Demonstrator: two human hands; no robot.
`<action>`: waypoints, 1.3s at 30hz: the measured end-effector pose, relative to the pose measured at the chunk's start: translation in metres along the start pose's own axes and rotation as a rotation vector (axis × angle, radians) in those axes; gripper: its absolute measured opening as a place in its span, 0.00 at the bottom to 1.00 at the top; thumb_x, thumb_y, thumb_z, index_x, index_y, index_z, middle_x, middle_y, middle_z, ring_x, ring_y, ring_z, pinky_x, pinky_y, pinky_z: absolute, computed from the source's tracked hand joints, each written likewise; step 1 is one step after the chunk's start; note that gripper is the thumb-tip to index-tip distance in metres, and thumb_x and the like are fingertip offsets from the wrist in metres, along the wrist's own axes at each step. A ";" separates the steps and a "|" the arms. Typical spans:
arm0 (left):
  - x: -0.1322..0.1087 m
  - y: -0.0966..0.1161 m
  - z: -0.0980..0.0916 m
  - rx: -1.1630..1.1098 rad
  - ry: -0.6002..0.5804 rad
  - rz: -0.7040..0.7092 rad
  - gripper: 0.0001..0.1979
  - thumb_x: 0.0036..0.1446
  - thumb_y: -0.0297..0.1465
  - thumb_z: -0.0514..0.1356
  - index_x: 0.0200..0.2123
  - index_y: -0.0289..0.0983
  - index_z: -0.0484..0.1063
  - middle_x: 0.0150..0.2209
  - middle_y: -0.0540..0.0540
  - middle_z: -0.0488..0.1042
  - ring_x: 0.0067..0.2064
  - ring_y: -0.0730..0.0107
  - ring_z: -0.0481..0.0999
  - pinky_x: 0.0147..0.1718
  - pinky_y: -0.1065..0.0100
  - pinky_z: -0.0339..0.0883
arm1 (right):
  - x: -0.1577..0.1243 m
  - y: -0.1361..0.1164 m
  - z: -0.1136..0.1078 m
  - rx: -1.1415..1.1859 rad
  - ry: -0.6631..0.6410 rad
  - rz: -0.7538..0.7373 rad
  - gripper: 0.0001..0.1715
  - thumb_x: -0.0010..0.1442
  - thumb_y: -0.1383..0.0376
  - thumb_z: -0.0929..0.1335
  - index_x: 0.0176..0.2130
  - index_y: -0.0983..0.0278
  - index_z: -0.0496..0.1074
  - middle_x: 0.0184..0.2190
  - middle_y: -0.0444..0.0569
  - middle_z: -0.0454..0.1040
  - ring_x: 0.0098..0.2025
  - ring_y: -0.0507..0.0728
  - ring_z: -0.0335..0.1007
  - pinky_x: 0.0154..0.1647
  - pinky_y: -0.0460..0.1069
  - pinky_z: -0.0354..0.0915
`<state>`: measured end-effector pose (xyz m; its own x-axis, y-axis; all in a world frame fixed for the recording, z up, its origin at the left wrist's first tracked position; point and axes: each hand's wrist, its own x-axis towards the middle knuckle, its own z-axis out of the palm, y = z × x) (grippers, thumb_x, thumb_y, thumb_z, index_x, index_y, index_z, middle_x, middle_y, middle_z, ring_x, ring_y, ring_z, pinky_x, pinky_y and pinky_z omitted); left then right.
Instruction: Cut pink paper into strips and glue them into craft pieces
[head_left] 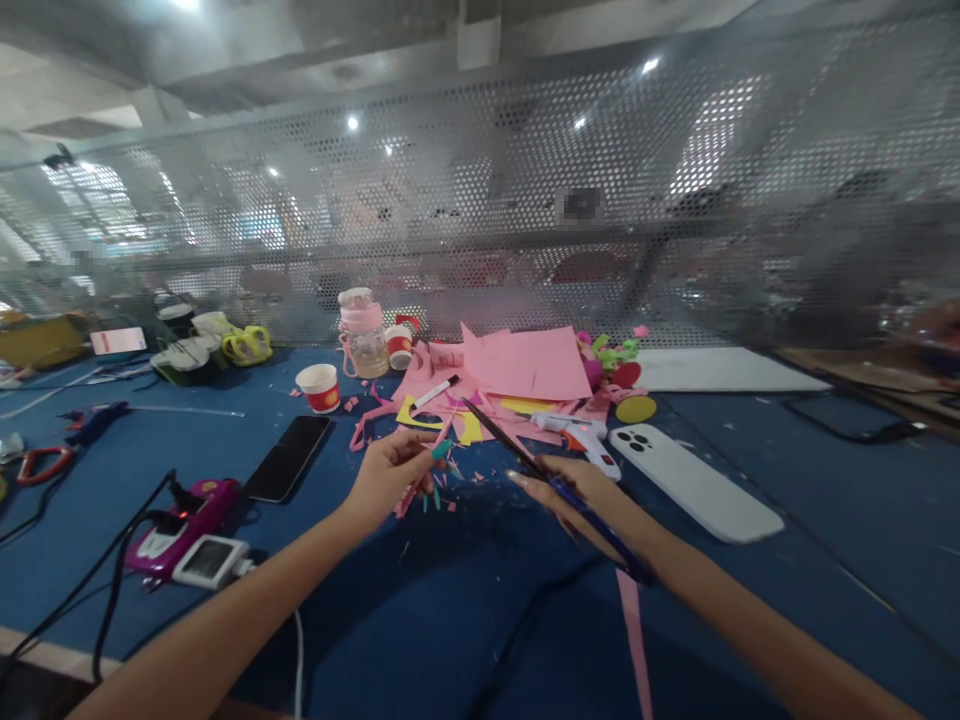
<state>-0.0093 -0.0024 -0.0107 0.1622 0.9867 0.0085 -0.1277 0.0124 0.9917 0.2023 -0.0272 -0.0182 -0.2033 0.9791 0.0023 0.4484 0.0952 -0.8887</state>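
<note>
My left hand [390, 472] pinches a thin pink paper strip [424, 470] above the blue table [480, 620]. My right hand [577, 495] is closed round the blue handles of a pair of scissors [517, 450], whose dark blades point up and left toward the strip. Small pink and teal paper scraps [450, 485] lie on the table between my hands. A heap of pink and yellow paper sheets [525, 365] lies just beyond them.
A black phone [289, 457] lies at the left, a white phone [694, 482] at the right. A glue gun [581, 432], paper cups [320, 388], a pink bottle [362, 333], a pink device [184, 525] with cables and a perforated metal screen [525, 200] are around.
</note>
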 end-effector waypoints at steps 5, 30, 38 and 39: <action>0.001 -0.002 -0.002 -0.037 -0.037 -0.028 0.16 0.34 0.32 0.67 0.31 0.33 0.73 0.20 0.48 0.74 0.14 0.80 0.66 0.14 0.76 0.59 | -0.003 -0.003 0.003 -0.009 0.001 -0.035 0.16 0.48 0.53 0.65 0.22 0.63 0.62 0.11 0.36 0.55 0.12 0.47 0.52 0.12 0.43 0.49; 0.001 -0.004 -0.004 0.327 -0.042 0.045 0.16 0.42 0.34 0.62 0.36 0.32 0.75 0.12 0.53 0.67 0.12 0.81 0.62 0.11 0.78 0.55 | 0.002 0.007 -0.003 -0.199 -0.086 -0.080 0.20 0.50 0.50 0.62 0.21 0.63 0.57 0.16 0.38 0.52 0.18 0.47 0.49 0.17 0.43 0.48; -0.001 -0.005 -0.005 0.346 -0.095 0.039 0.13 0.44 0.29 0.61 0.36 0.34 0.75 0.13 0.52 0.68 0.13 0.81 0.64 0.11 0.79 0.54 | -0.002 -0.001 -0.008 -0.247 -0.159 -0.102 0.18 0.52 0.52 0.62 0.23 0.63 0.59 0.16 0.39 0.53 0.18 0.48 0.51 0.17 0.43 0.49; -0.002 -0.004 -0.005 0.344 -0.102 0.034 0.13 0.43 0.29 0.61 0.36 0.34 0.75 0.13 0.52 0.68 0.13 0.80 0.64 0.10 0.79 0.53 | -0.002 -0.001 -0.008 -0.237 -0.169 -0.093 0.18 0.52 0.52 0.62 0.23 0.63 0.59 0.15 0.38 0.53 0.18 0.48 0.51 0.17 0.43 0.48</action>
<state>-0.0138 -0.0032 -0.0156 0.2626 0.9642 0.0378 0.1990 -0.0925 0.9756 0.2095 -0.0275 -0.0135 -0.3859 0.9224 -0.0157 0.6081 0.2415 -0.7562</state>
